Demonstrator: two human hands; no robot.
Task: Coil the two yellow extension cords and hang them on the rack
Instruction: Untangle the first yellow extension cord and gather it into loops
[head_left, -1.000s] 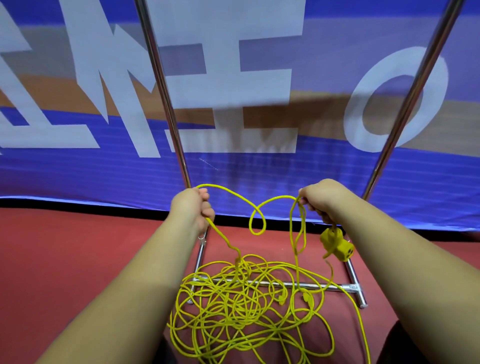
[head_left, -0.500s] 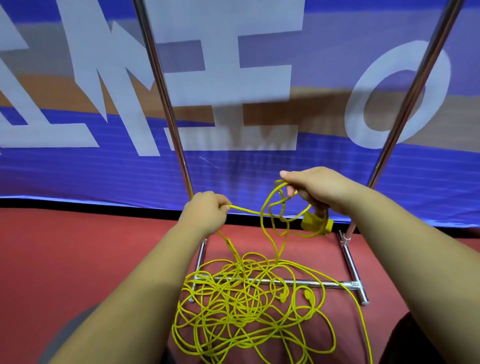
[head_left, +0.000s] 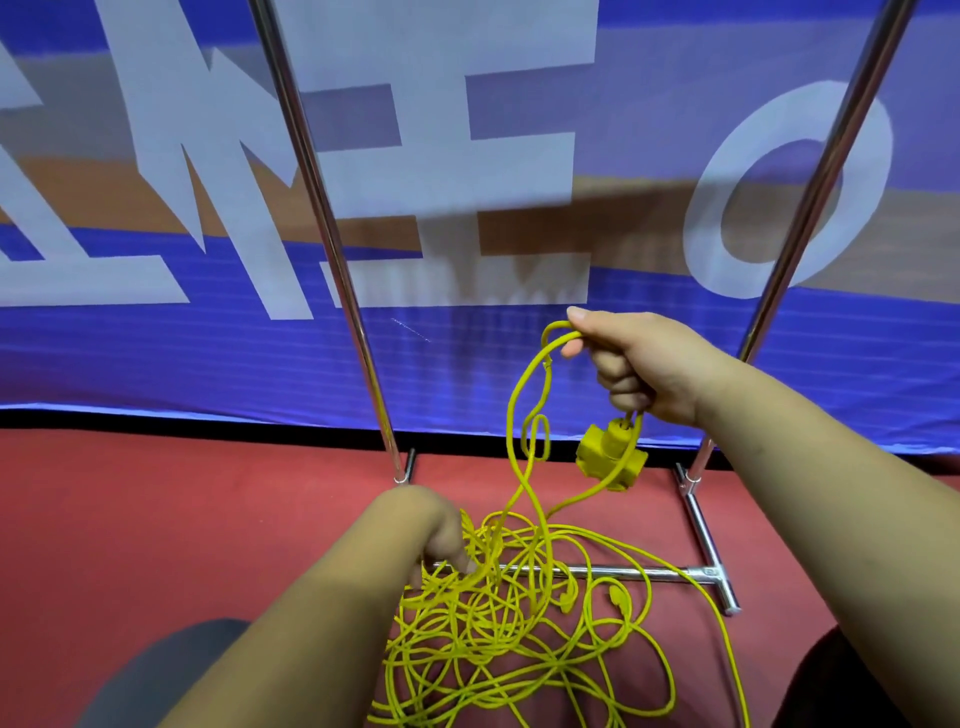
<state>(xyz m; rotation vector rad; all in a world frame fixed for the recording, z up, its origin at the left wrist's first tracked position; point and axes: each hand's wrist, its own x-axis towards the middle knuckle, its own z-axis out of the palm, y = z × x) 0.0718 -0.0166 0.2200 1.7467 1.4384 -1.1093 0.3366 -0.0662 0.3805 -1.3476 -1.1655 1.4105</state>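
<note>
Hands first: left hand is down in the tangled yellow extension cords on the red floor (can't tell if it's pinching any). Right hand fists a few loops up higher, socket block dangling below it. Cords sprawl over the rack base; blue banner behind.

The only writing stands on the blue banner behind the rack. It carries very large white characters, cut off by the top edge. At the right is a white ring like a letter O, crossed by a rack pole. The cross-shaped character and the zigzag character cannot be read as words.
</note>
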